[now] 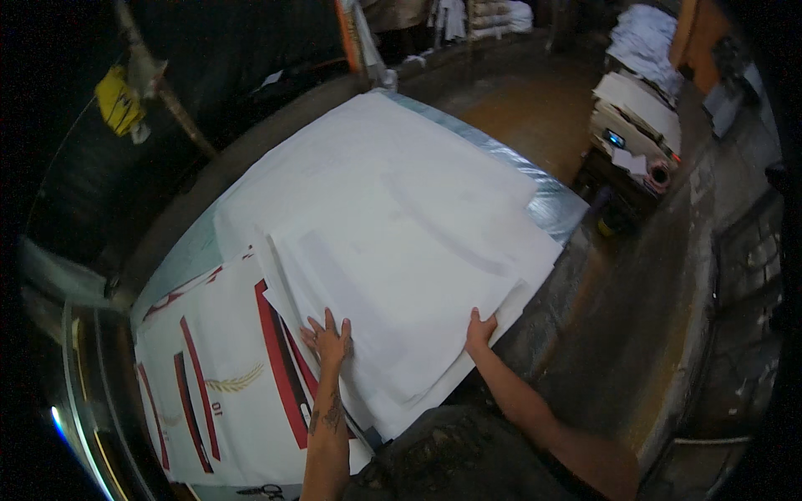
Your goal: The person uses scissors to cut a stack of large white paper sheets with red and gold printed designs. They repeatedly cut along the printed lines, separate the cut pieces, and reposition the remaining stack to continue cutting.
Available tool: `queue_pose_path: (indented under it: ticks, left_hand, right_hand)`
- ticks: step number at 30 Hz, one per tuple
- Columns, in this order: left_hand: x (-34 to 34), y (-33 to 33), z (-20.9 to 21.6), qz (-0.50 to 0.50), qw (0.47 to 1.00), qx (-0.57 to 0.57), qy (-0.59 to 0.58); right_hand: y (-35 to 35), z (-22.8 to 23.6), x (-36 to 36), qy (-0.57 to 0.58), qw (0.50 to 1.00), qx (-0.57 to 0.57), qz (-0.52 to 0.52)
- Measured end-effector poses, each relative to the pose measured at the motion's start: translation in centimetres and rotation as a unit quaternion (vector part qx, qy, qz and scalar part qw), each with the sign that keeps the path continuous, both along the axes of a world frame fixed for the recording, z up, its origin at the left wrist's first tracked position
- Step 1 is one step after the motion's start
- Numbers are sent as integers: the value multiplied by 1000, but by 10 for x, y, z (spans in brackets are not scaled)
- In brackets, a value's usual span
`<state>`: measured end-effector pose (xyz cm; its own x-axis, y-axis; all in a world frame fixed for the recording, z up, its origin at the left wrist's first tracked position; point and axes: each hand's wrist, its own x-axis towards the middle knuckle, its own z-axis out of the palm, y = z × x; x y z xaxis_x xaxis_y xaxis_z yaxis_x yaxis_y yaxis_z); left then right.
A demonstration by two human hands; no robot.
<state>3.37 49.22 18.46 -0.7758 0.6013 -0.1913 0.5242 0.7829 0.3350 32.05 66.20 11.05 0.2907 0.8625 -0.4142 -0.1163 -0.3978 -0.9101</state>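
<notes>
Large white sheets [401, 217] lie stacked and overlapping across the table, with faint grey bands on the surface. My left hand [330, 336] rests on the near left edge of the top sheets, its fingers spread. At the near right edge, my right hand [480, 328] grips the border of a white sheet, thumb on top; its other fingers are partly hidden. To the left of my left hand lie white printed sheets [238, 334] with red and black stripes and a gold wheat-ear design, partly covered by the plain ones.
Dark-handled scissors [263, 491] lie at the near left table edge. A shiny table cover [558, 209] shows at the far right corner. Beyond the walkway, a small stand holds stacked sheets [639, 108] and a roll of tape [659, 173]. A yellow bag [119, 102] hangs at the far left.
</notes>
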Motion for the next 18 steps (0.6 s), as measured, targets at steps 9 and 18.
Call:
queue_pose_path:
  ticks: [9,18]
  left_hand:
    - [1,21,-22,6,999,-35,6]
    - [0,27,-28,30,998,-61,-3]
  right_hand:
    - [11,-13,5,44,998,30,-44]
    - [39,-5,22,6,998,63,-14]
